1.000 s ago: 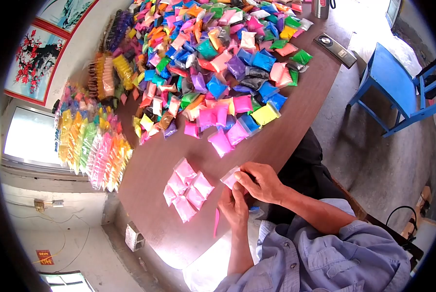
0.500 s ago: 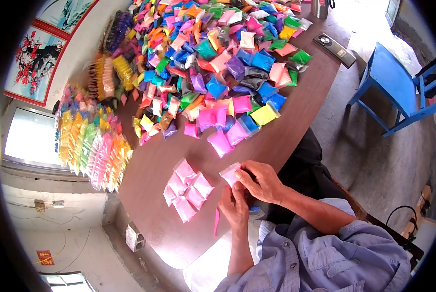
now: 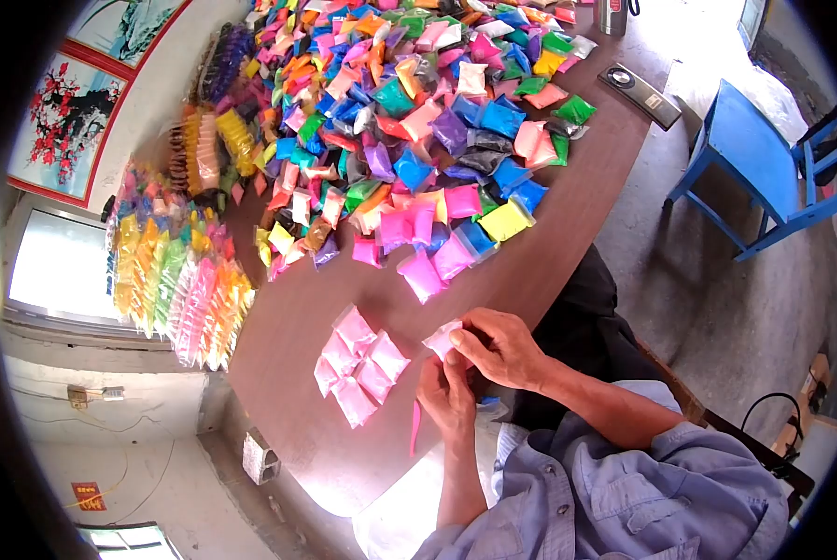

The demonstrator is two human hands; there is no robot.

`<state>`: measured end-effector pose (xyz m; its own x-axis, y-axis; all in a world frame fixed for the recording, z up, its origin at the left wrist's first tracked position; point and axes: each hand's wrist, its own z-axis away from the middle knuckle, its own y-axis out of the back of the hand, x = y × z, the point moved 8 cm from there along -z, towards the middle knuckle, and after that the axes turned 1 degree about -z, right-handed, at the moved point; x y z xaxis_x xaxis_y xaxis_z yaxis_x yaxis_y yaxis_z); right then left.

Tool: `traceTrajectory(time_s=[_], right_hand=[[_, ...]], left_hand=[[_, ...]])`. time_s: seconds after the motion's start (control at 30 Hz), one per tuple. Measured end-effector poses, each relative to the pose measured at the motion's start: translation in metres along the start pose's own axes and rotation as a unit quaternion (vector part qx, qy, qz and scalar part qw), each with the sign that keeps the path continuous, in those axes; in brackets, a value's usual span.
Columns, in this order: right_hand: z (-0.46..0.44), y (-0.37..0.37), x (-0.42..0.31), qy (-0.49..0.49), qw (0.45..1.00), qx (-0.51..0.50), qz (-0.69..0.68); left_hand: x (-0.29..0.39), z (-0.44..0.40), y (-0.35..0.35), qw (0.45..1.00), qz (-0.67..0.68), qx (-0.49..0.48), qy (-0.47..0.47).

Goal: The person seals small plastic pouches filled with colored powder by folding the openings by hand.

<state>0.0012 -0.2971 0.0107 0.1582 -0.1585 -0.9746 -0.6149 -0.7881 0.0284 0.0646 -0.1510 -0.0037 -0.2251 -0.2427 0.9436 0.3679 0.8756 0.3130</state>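
A small clear packet with pale pink filling [image 3: 442, 339] is held up just over the near part of the table. My right hand [image 3: 504, 350] pinches its right side between thumb and fingers. My left hand [image 3: 448, 392] is closed just below, with its thumb tip at the packet's lower edge; its other fingers are partly hidden. To the left, several similar pink packets [image 3: 374, 381] lie together in a cluster on the brown table [image 3: 297, 448]. A narrow bright pink strip [image 3: 414, 429] lies beside my left hand.
A large heap of multicoloured packets [image 3: 418, 121] covers the table's far part. Strings of coloured packets [image 3: 180, 289] hang along its left side. A dark flat device [image 3: 640, 95] and a metal flask [image 3: 613, 17] are near the right edge. A blue chair [image 3: 750, 154] stands on the floor at right.
The held packet tilts slightly and my right thumb has shifted a little on it. The packets on the table stay in place.
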Motion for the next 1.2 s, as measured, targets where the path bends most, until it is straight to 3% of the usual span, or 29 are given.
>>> traceTrajectory(time_s=[0.27,0.63,0.7,0.77,1.2], right_hand=[[0.002,0.002,-0.004,0.068,0.997,0.02,0.007],[0.001,0.0,0.001,0.009,1.0,-0.002,0.004],[0.002,-0.001,0.005,-0.001,1.0,-0.001,-0.002],[0.003,0.0,0.0,0.049,0.999,0.005,0.001],[0.002,0.0,-0.005,0.046,0.999,-0.014,0.013]], left_hand=[[0.004,-0.003,-0.003,0.997,0.078,0.011,-0.019],[0.006,-0.003,0.002,1.0,-0.013,-0.003,-0.007],[0.009,-0.002,-0.002,0.997,0.079,0.015,0.016],[0.001,-0.001,0.0,0.997,0.075,0.008,0.013],[-0.002,-0.002,0.004,0.996,0.081,0.025,0.013]])
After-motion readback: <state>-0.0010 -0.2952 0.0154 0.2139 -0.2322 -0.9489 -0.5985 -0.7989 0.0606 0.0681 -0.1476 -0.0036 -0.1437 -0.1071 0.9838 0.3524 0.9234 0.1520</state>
